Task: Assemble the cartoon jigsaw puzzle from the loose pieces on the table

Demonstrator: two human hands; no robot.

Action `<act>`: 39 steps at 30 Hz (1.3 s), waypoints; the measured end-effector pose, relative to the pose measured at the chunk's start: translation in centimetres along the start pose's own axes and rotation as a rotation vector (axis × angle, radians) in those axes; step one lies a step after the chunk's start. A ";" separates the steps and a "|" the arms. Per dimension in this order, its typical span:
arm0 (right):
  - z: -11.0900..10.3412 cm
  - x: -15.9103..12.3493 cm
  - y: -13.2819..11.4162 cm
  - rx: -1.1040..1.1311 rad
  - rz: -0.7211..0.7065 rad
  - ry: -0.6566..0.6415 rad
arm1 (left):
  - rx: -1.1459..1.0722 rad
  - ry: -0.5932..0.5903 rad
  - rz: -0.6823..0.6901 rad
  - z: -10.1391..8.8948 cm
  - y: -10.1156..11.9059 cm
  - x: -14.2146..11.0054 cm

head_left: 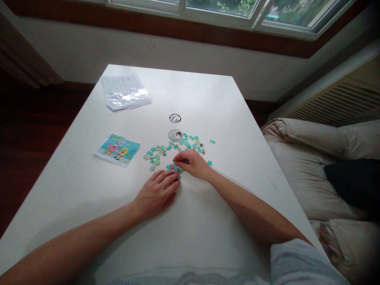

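My left hand (158, 192) lies palm down on the white table, its fingers stretched out and fingertips resting at a small cluster of jigsaw pieces (171, 168). From the right, my right hand (192, 163) bends over the same cluster, thumb and fingers pinched on a jigsaw piece that they mostly hide. The cluster shows pink, teal and yellow bits, and part of it is covered by both hands. Beyond the hands, loose teal and pale green jigsaw pieces (154, 154) spread in an arc. To the left lies a picture card (118, 149) with cartoon figures, in a clear sleeve.
The white table (225, 221) has a round metal grommet (175, 135) and a round hole (175, 118) near its middle. A clear plastic packet with paper (126, 92) lies at the far left. A beige sofa (308, 174) stands along the right side, below a window.
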State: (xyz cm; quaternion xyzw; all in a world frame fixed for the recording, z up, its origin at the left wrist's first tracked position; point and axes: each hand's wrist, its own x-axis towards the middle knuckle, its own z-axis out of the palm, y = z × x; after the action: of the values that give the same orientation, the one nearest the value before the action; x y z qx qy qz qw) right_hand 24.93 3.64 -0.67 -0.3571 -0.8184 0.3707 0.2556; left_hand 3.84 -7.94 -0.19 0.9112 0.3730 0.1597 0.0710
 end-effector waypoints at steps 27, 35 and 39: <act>-2.6 0.0 0.0 -0.174 -0.202 -0.209 | -0.018 -0.005 -0.003 0.1 -0.1 -0.2; -1.8 -0.6 -0.2 -0.045 -0.030 -0.072 | -0.020 -0.004 -0.007 0.2 -0.1 -0.1; -1.2 -0.7 -0.4 0.133 0.051 -0.047 | -0.016 -0.003 -0.010 0.1 -0.1 0.0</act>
State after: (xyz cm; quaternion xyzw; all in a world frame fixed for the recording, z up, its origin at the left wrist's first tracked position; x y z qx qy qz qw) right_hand 25.98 3.42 0.23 -0.3515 -0.7883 0.4388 0.2501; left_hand 3.82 -7.92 -0.32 0.9090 0.3761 0.1611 0.0795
